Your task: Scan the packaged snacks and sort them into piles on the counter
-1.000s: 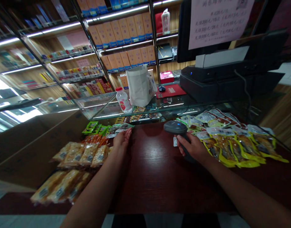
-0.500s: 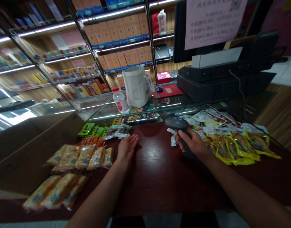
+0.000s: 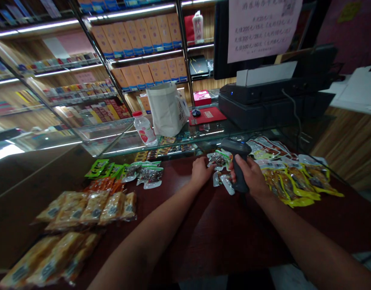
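My right hand (image 3: 249, 175) is wrapped around the handle of a dark barcode scanner (image 3: 240, 171), its head pointing left above the counter. Just left of it, my left hand (image 3: 201, 172) has curled fingers at the edge of a small clear snack packet (image 3: 217, 158) with dark pieces inside; its fingertips are partly hidden. Below the scanner's head lie small white-edged packets (image 3: 227, 184). More clear packets of dark snacks (image 3: 151, 176) rest on the left, beside green packets (image 3: 97, 168).
Bagged pastries (image 3: 94, 207) and orange packets (image 3: 102, 184) lie by a cardboard box (image 3: 37, 181). Yellow-edged packs (image 3: 306, 177) line the right. Behind stand a bottle (image 3: 144, 129), a white bag (image 3: 165, 110) and a black register (image 3: 273, 96) on a glass case.
My left hand has moved right, from beside the left-hand snack packets to the packet near the scanner, and its open fingers have curled. The scanner has shifted slightly right in view.
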`<state>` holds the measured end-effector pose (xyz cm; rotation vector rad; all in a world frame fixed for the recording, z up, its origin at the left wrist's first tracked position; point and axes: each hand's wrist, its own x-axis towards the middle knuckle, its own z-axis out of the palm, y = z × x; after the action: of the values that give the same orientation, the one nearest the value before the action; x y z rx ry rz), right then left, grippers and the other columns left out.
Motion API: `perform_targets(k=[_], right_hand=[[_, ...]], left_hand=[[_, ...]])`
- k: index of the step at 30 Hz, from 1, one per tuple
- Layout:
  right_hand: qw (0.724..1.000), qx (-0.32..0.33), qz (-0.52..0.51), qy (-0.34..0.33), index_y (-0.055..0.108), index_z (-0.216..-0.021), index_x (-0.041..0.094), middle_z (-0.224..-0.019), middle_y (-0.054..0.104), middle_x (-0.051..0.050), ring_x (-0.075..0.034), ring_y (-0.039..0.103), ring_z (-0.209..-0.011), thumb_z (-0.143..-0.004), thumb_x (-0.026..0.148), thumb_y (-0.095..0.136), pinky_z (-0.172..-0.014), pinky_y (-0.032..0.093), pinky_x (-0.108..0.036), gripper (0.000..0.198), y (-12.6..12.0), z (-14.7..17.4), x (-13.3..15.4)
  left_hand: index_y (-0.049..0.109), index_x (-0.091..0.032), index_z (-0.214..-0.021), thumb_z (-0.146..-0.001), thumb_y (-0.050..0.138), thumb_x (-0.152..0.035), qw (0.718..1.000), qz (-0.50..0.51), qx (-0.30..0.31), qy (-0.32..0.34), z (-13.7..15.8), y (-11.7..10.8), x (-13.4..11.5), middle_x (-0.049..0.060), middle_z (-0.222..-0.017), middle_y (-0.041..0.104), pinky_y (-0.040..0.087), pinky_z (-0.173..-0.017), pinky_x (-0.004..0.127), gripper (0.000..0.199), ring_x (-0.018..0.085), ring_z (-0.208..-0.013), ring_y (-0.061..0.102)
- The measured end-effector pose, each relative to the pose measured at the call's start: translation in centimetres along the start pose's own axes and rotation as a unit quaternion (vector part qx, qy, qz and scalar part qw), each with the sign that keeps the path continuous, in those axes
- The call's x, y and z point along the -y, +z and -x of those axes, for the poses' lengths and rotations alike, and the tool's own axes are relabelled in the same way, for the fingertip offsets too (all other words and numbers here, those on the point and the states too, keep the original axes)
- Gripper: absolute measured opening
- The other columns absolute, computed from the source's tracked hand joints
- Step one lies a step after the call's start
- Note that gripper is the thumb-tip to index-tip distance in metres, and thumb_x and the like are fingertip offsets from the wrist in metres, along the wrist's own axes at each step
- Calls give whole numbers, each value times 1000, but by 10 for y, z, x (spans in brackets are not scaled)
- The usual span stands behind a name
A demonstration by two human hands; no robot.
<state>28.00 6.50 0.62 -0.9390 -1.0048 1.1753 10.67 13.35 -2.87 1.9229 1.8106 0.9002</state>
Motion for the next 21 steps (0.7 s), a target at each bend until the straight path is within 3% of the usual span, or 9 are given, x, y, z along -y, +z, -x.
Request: perform_targets(k=[4,9,12,16,21], right_hand=[[1000,0,5,0,62,-80,21,-58,65,3,-10,55,-40,-74,68,75,-37,47,-22,49,-1,-2,-2],[1000,6,3,3,62,-77,21,-53,61,5,-10,53,-39,-77,67,73,-38,47,-21,48,-2,-3,-3],[1000,1,-4,3,62,-83,21,-61,65,4,-9,54,-42,-74,68,75,-38,47,-21,49,-1,-3,-3],[1000,-4,-2,4,62,-84,21,-63,65,4,-8,53,-41,-73,68,75,-37,47,-20,51,2,-1,-3],[1000,3,12,7,60,-86,22,-60,64,5,-9,53,-41,-74,68,74,-37,46,-21,50,2,-1,-5]], left_hand=[[65,-15,-113,-75,78,-55,991,-109,40,-71,-6,11,-22,24,-128,61,43,-97,49,57,41,-125,52],[61,-18,-110,-71,83,-46,992,-86,17,-91,-5,15,-24,20,-128,61,41,-98,47,52,38,-125,51],[61,-19,-95,-68,85,-33,995,16,-15,-94,-5,16,-14,14,-114,67,41,-95,43,38,33,-116,57],[57,-20,-76,-71,77,-17,976,190,-31,-103,-4,11,-1,2,-79,65,46,-84,34,21,21,-86,63],[56,-19,-82,-78,70,-25,948,292,-43,-115,18,-14,9,0,-76,65,50,-68,27,15,15,-68,62]])
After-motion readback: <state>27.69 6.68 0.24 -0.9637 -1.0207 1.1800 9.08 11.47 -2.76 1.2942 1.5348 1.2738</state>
